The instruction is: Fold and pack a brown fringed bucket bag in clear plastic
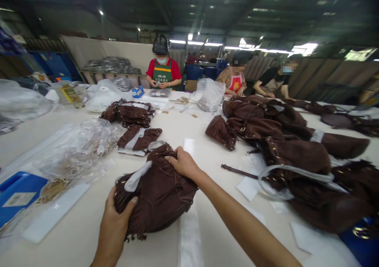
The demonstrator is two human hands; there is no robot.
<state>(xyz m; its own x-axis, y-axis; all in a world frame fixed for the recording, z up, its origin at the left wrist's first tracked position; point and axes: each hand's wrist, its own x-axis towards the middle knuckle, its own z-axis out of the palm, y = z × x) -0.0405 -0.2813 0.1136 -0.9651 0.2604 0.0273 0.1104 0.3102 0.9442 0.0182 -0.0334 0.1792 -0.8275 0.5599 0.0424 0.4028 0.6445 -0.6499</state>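
Observation:
A dark brown fringed handbag (166,196) is between my two hands, just over the white table. My left hand (118,215) grips its near left side, the thumb on top and the fingers around the edge. At the upper right edge, my right hand (185,162) is closed on the bag, its fingertips pressed into the folds. A white wrapped strip (137,177) lies over the bag's left part. Just beyond sits a folded brown fringed piece (140,137) with a pale band around it. Under the bag, a long white strip (191,235) runs along the table.
Many brown bags (272,140) are heaped at the right. Clear plastic bags (79,148), a blue box (20,194) and a white foam strip (56,211) lie at the left. Stacked brown fringed bags (134,113) stand farther back. Several co-workers, one in a green apron (162,75), work across the table.

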